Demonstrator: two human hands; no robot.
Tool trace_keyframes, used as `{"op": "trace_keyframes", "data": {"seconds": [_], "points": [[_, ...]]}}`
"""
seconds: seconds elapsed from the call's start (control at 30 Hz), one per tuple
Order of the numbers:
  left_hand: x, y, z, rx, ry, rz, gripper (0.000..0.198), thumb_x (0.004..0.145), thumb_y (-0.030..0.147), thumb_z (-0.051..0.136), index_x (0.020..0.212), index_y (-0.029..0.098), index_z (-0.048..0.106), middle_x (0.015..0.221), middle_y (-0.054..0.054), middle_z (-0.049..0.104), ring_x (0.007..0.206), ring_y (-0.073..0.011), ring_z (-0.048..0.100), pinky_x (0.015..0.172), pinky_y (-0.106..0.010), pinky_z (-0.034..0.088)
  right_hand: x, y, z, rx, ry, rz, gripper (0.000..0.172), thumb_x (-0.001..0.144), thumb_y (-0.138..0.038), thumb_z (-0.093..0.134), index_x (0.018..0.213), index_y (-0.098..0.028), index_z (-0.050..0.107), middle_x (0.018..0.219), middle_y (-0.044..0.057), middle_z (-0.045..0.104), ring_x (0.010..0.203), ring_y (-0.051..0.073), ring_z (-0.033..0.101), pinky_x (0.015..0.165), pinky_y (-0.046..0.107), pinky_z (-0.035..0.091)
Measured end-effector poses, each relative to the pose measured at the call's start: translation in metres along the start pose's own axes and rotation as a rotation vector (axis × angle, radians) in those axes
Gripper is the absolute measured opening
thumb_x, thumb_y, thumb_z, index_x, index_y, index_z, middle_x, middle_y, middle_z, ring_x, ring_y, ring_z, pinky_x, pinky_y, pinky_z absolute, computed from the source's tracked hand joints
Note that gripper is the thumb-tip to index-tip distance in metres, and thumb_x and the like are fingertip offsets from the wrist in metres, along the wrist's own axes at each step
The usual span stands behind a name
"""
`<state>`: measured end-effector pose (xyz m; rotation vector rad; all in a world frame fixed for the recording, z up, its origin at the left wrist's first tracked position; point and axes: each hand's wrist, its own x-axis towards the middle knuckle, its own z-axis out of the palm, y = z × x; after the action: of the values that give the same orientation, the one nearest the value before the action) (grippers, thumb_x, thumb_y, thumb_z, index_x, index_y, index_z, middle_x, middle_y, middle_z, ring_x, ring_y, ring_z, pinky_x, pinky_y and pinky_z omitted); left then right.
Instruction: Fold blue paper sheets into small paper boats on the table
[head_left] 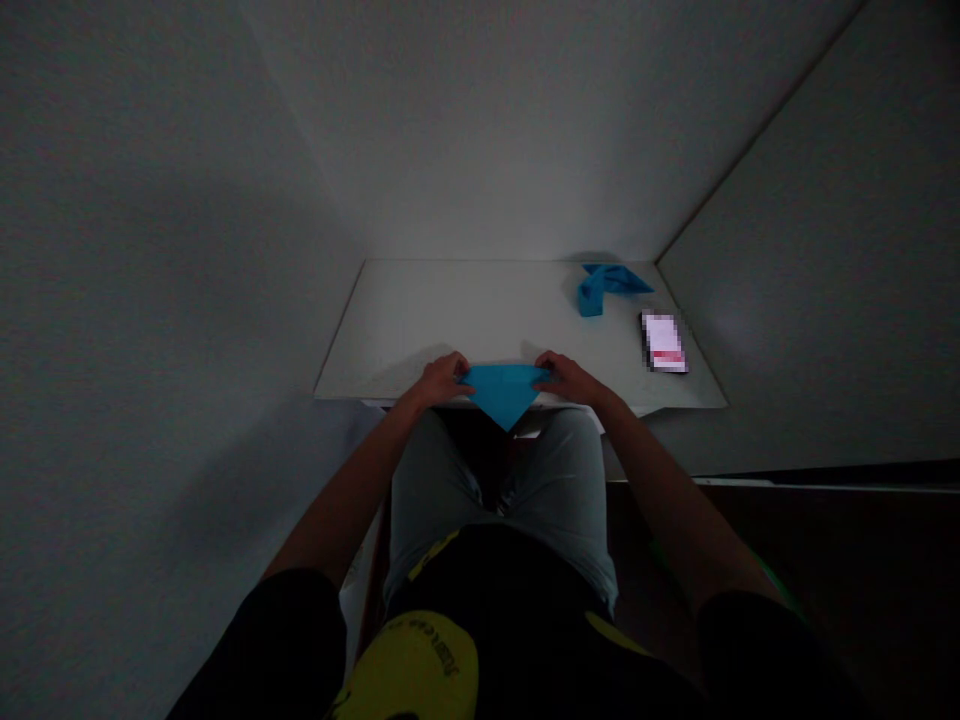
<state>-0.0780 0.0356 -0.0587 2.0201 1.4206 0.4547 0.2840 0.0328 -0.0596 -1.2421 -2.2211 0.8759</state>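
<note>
A sheet of blue paper (504,392), folded to a triangle, is stretched between my two hands at the front edge of the white table. Its long side faces the wall and its point hangs toward my lap. My left hand (448,378) pinches the left corner with thumb and fingers. At the opposite corner, my right hand (559,377) grips the paper in the same way. Farther back on the right lies a folded blue paper shape (600,288), untouched by either hand.
The white table (435,310) meets a wall at the back and another on the right. A lit phone (663,342) lies near its right edge. My legs (566,470) are under the front edge. The room is dim.
</note>
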Motion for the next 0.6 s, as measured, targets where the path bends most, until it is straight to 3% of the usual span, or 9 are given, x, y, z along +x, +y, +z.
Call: {"op": "trace_keyframes", "data": {"seconds": [0.13,0.23,0.33,0.5,0.6], "points": [[-0.006,-0.001,0.002,-0.097,0.057,0.021,0.068,0.07,0.029,0.095,0.131,0.026,0.066,0.111,-0.005,0.075,0.099,-0.0243,0.071,0.091,-0.039,0.056,-0.01,-0.003,0.007,-0.024,0.057,-0.066,0.03,0.093,-0.041,0.076,0.119,-0.027,0.078,0.107,0.007,0.078,0.099,0.027,0.07,0.091,0.041,0.053],[-0.011,0.0,0.003,-0.086,0.023,0.157,0.049,0.08,0.026,0.087,0.128,0.025,0.073,0.112,-0.006,0.075,0.101,-0.0231,0.072,0.094,-0.038,0.057,-0.018,-0.003,0.014,-0.112,0.077,-0.146,0.02,0.1,-0.037,0.069,0.112,-0.028,0.082,0.112,0.008,0.08,0.105,0.027,0.072,0.097,0.044,0.051],[-0.023,0.0,0.008,0.033,0.032,0.304,0.032,0.09,0.02,0.076,0.121,0.026,0.08,0.118,-0.008,0.077,0.11,-0.0253,0.071,0.101,-0.043,0.055,-0.032,-0.003,0.021,-0.201,0.12,-0.221,0.024,0.105,-0.034,0.063,0.119,-0.029,0.081,0.126,0.009,0.079,0.113,0.028,0.072,0.099,0.046,0.05],[-0.056,-0.001,0.024,0.18,0.177,0.342,0.035,0.098,0.03,0.073,0.133,0.029,0.078,0.136,-0.01,0.075,0.128,-0.0294,0.066,0.113,-0.051,0.047,-0.054,-0.008,0.033,-0.328,0.165,-0.224,0.038,0.102,-0.047,0.072,0.137,-0.032,0.075,0.144,0.009,0.074,0.126,0.032,0.068,0.103,0.05,0.048],[-0.067,0.0,0.028,0.173,0.179,0.319,0.039,0.095,0.035,0.079,0.134,0.031,0.077,0.142,-0.01,0.074,0.133,-0.0299,0.064,0.116,-0.052,0.044,-0.058,-0.013,0.034,-0.324,0.152,-0.163,0.035,0.102,-0.045,0.07,0.134,-0.034,0.076,0.144,0.008,0.074,0.129,0.033,0.067,0.104,0.052,0.048]]}}
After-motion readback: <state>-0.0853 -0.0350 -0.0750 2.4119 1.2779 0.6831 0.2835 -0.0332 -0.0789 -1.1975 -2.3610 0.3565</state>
